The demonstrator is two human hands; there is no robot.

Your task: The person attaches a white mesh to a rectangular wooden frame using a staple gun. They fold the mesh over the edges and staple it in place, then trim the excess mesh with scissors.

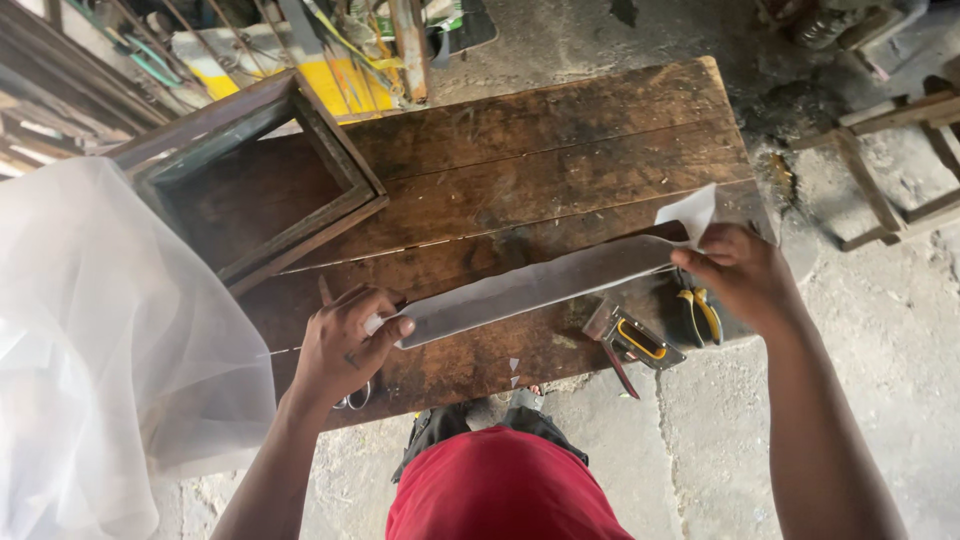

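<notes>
Head view: a dark plank workbench (560, 150) seen from above.
Wooden frame (262, 172): open box shape at the bench's far left corner, holding only bare bench wood.
Mesh strip (540, 285): long, grey, stretched above the bench's near half.
Left hand (345, 345): fingers pinch the strip's left end.
Right hand (740, 275): fingers grip its right end, a white corner sticking up.
Edges: staple gun (630, 340) and yellow-handled pliers (700, 312) lie at the near right edge; white netting (100, 340) drapes over the left end.
Open room: the far planks.
Hidden: scissors (355, 398) mostly under the left wrist.
</notes>
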